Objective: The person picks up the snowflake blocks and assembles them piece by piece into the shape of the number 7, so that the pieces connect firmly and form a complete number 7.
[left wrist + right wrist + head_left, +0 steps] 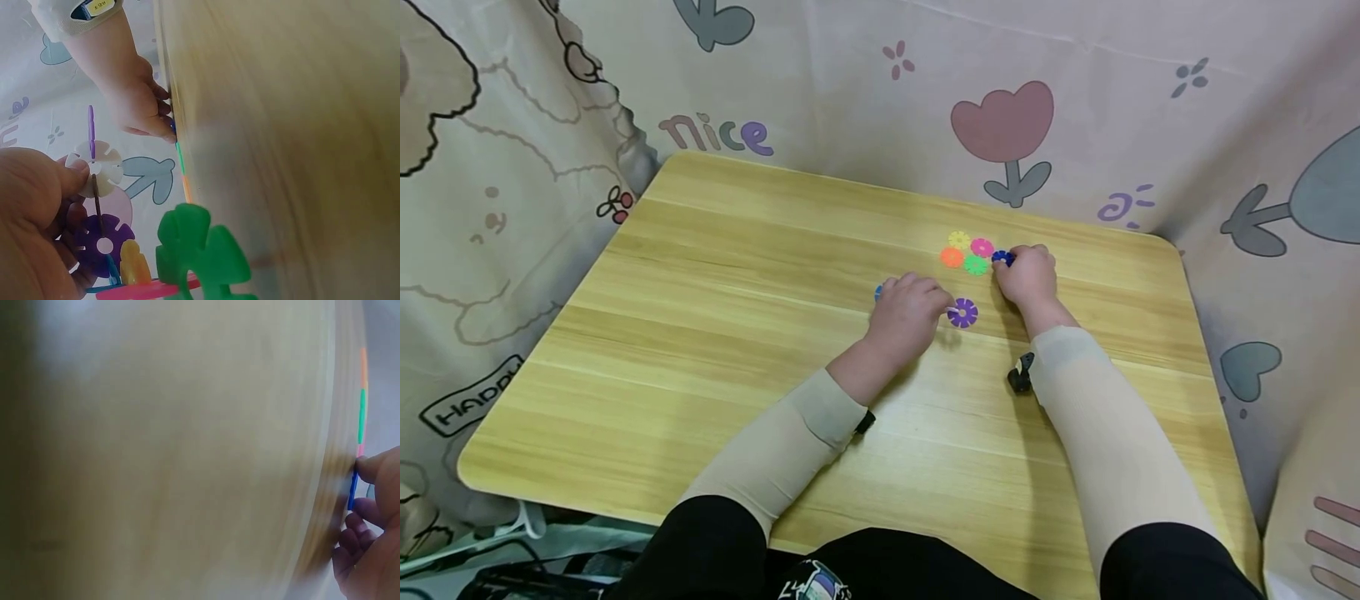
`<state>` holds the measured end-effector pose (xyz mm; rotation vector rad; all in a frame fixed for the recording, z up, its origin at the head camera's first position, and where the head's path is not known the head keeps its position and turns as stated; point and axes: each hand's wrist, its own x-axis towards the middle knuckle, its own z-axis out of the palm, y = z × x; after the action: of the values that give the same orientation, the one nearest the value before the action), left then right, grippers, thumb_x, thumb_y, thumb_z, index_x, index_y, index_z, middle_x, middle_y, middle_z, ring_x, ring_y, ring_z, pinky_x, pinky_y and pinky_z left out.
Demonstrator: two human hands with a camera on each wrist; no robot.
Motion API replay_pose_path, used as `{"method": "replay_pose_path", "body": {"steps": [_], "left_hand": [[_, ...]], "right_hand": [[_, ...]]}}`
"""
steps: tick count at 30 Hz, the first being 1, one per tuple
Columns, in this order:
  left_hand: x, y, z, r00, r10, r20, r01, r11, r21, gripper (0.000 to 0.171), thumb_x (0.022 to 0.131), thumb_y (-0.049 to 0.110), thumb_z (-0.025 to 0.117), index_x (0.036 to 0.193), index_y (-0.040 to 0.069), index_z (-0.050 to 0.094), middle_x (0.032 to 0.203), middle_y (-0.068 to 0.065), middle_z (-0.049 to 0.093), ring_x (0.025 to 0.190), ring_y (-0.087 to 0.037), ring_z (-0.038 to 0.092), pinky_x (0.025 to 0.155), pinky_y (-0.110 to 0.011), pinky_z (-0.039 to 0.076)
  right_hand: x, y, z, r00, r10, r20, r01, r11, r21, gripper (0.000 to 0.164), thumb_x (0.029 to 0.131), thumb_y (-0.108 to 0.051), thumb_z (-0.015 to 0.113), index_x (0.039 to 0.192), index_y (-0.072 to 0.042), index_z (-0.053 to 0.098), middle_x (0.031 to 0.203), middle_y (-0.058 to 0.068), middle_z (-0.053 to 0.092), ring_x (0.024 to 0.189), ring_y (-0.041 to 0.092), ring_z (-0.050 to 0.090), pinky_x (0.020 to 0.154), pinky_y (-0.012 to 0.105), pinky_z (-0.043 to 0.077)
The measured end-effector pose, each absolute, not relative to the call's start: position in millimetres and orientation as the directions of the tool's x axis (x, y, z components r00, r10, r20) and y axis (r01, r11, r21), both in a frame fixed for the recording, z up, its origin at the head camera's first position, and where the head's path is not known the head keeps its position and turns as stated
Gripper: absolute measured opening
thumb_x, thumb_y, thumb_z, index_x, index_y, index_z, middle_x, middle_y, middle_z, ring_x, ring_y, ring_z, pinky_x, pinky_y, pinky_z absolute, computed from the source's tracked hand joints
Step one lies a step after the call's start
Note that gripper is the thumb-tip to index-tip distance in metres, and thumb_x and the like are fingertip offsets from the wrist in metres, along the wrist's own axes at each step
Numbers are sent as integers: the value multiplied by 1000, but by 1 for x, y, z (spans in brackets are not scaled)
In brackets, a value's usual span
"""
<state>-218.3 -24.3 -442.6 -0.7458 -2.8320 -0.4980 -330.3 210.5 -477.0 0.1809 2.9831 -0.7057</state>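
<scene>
Left wrist — green flower point(199, 253) hidden from head view, left hand point(910, 315) pinching white disc point(105, 169), right hand point(1032, 277) blue disc point(354, 489)

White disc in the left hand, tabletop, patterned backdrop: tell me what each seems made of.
White disc: probably plastic, smooth-looking, given its even colour and clean-cut notches.
Tabletop: wood or wood-look laminate, with streaky grain and a soft sheen; which, I can't tell.
Patterned backdrop: likely printed fabric, mostly matte, since it creases and hangs in folds.

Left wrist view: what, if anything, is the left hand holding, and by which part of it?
The left hand holds a cluster of joined, notched discs, by the left side of its white disc in that view.
</scene>
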Motion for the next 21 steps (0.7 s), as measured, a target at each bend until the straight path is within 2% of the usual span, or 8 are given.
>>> {"method": "replay_pose_path", "body": {"steps": [15,18,21], "left_hand": [[-219,-25,-443,-868,443,223,493,820,290,23,110,16,60,120,23,80,120,6,74,117,-18,62,95,-39,47],[-218,-25,-442,-872,443,208,487,823,292,24,110,16,59,121,23,79,121,6,74,117,-18,61,95,-38,47],[-217,-26,-442,-875,442,196,483,826,291,24,110,17,58,121,23,79,122,7,74,117,-18,61,95,-38,47]], "right_hand": [[-331,212,-474,-985,129,-111,167,849,-502,53,107,-27,61,147,7,52,143,29,48,132,45,44,116,56,37],[-329,213,-474,-986,131,-105,167,829,-534,53,107,-25,62,150,5,48,146,28,51,135,45,46,117,56,37],[-327,213,-474,-986,134,-98,166,805,-570,48,109,-20,59,149,3,49,142,26,56,130,42,53,114,55,42]]}}
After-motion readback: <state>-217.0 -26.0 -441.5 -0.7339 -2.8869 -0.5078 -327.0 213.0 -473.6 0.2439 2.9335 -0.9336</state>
